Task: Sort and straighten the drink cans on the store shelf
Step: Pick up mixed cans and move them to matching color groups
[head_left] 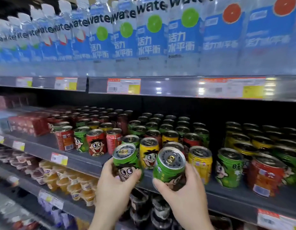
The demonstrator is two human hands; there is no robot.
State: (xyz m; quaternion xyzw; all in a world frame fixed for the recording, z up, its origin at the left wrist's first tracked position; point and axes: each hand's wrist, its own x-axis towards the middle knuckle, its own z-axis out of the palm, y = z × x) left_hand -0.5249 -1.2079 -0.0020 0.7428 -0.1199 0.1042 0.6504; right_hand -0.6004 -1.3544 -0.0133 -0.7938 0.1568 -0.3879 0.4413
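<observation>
My left hand (114, 185) grips a green cartoon-face can (125, 158) just in front of the middle shelf's edge. My right hand (182, 195) grips a second green can (168, 166), tilted with its top towards me. Behind them on the grey shelf (81, 161) stand mixed cans: a yellow can (149, 152) between my hands, a red cartoon can (96, 142) to the left, another yellow can (200, 163) and a green can (229, 168) to the right. Rows of green, red and yellow cans run back into the dark shelf.
Water bottles (152, 39) with blue labels fill the shelf above, over price tags (123, 86). A red carton pack (27, 123) lies at the left of the can shelf. Jelly cups (69, 181) and dark cups (144, 209) fill the shelf below.
</observation>
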